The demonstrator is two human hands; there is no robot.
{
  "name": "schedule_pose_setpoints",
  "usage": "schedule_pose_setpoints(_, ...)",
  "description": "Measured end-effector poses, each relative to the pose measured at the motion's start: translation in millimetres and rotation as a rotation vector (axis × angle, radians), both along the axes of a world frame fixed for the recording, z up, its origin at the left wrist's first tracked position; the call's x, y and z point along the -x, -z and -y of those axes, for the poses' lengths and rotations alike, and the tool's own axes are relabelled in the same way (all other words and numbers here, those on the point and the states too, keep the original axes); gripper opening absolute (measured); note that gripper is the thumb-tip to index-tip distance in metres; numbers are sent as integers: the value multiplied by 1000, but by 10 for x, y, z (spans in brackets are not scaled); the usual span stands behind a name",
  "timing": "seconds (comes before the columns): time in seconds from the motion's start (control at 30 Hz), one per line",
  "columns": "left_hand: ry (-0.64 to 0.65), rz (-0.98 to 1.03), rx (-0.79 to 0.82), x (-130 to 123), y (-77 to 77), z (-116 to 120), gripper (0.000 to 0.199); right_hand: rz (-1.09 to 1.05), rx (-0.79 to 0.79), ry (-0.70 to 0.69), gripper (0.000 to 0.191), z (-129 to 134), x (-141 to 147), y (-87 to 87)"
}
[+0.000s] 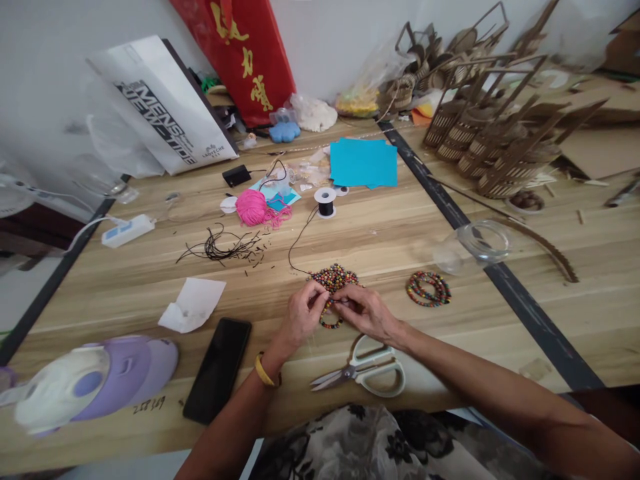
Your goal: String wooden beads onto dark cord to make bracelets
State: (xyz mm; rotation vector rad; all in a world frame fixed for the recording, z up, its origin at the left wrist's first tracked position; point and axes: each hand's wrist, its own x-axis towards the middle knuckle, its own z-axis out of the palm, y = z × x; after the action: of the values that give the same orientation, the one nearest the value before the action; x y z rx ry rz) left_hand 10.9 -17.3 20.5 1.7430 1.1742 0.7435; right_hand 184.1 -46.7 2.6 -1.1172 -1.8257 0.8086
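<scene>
My left hand (pixel 303 312) and my right hand (pixel 366 311) meet in a pinch over the table. Between their fingertips they grip a small loop of colourful beads, a beaded bracelet (pixel 331 325); the exact spot they pinch is hidden by the fingers. Just beyond lies a pile of loose multicoloured beads (pixel 336 273). Black cord runs from a white-rimmed spool (pixel 326 203) down to the pile by my left hand. Finished-looking bead strands (pixel 429 289) lie coiled to the right. Scissors (pixel 365 369) rest below my hands, blades pointing left.
Left of my arms are a black phone (pixel 217 370), a crumpled white paper (pixel 193 305) and a purple-and-white device (pixel 110 380). Cut black cords (pixel 223 247), pink yarn (pixel 253 208) and blue sheets (pixel 363 163) lie farther back. A clear jar (pixel 473 245) and woven baskets (pixel 495 143) stand right.
</scene>
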Motion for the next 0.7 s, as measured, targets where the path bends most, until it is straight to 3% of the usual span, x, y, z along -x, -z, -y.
schedule_pose_setpoints(0.7,-17,84,91,-12,6,12,19,0,22,-61,10,-2,-3,-1)
